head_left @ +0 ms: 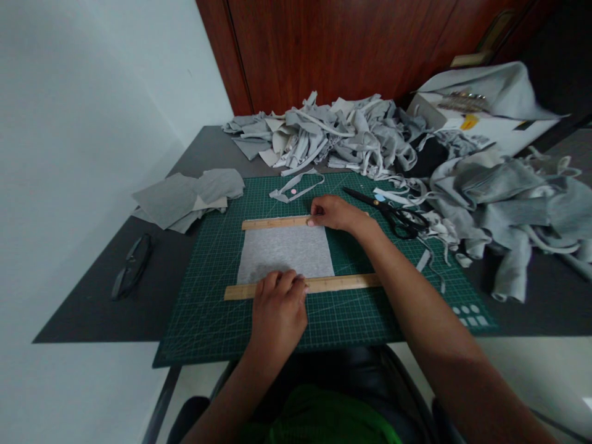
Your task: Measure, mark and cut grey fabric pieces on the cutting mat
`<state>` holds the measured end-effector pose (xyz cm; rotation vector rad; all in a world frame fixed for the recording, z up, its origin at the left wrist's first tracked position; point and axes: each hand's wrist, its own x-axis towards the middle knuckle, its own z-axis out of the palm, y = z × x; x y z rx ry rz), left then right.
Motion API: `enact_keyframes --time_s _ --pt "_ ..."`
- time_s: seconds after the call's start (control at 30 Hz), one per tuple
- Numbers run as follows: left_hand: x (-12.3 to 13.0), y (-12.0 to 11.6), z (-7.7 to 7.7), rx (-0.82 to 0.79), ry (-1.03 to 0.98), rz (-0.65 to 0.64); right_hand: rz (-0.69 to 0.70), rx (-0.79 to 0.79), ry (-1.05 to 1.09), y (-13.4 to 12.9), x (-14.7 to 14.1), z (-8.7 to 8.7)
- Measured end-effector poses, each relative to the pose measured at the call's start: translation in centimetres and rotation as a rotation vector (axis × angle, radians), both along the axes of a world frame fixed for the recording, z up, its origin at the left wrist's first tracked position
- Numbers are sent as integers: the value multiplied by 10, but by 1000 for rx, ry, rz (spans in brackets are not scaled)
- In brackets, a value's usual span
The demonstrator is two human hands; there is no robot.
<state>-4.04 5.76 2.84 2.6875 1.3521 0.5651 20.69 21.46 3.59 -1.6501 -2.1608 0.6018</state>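
Note:
A light grey piece of cloth lies flat on the green cutting mat. One wooden ruler runs along its far edge, a second wooden ruler along its near edge. My left hand presses on the near ruler with bent fingers closed over it. At the far edge, my right hand is closed in a pinch, touching the far ruler and the cloth's edge; whatever is between its fingertips is hidden. Black scissors lie on the mat, right of my right hand.
A heap of grey cloth scraps covers the table's back, and more cloth lies at right near a white box. Cut pieces and black glasses lie at left. A thin strip is beyond the far ruler.

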Motion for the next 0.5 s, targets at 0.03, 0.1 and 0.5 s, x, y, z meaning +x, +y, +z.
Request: enact_keyframes --time_s 0.03,0.1,0.5 --pt "0 0 0 0 4 1 0 5 -5 0 0 0" --pt "1 -1 1 4 12 6 7 12 -11 0 0 0" --pt "-1 3 0 -76 -43 24 11 1 20 2 4 -3"
